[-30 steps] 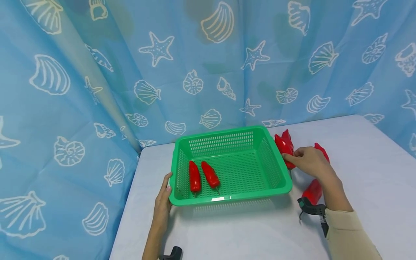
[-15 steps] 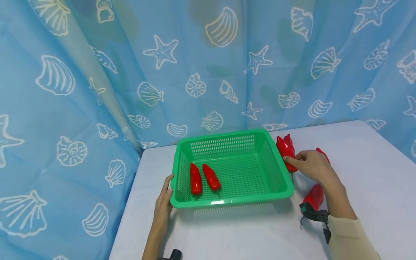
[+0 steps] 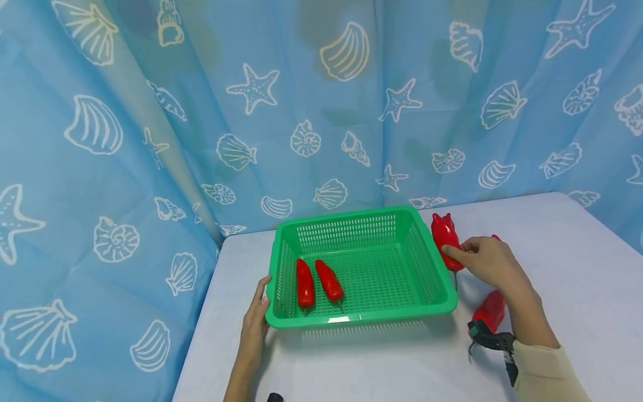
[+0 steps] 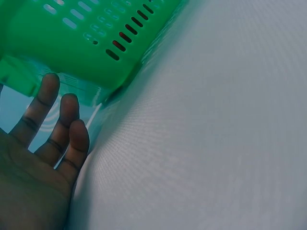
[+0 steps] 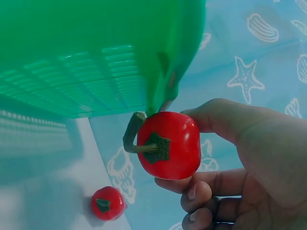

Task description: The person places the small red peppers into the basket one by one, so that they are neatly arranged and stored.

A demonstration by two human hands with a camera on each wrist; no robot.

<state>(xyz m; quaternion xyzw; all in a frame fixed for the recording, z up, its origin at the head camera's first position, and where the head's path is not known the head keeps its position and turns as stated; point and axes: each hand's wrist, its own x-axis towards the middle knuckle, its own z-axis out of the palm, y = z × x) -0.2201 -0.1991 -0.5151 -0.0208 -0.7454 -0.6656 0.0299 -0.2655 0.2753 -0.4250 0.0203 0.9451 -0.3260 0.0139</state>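
Observation:
At the green basket's (image 3: 361, 319) left end, my left hand (image 3: 254, 329) touches the rim with its fingers nearly straight; the left wrist view shows the fingers (image 4: 69, 108) beside the basket wall (image 4: 62, 43). My right hand (image 3: 489, 262) pinches a red pepper (image 3: 446, 237) between thumb and fingers, just outside the basket's right side. In the right wrist view the held pepper (image 5: 175, 146) has its green stem toward the camera, and the hand (image 5: 259, 163) is curled on its far side. Two red peppers (image 3: 304, 283) (image 3: 329, 281) lie inside the basket.
Another pepper lies behind the held one, seen low in the right wrist view (image 5: 108, 203). More red peppers lie on the white table (image 3: 577, 290), one beside my right wrist (image 3: 490, 310) and one partly behind the hand. A blue shell-patterned curtain (image 3: 311, 72) hangs behind.
The whole head view has shifted slightly downward and right. My right hand keeps its pinch on the pepper, which stands a little more upright; the left hand stays at the basket.

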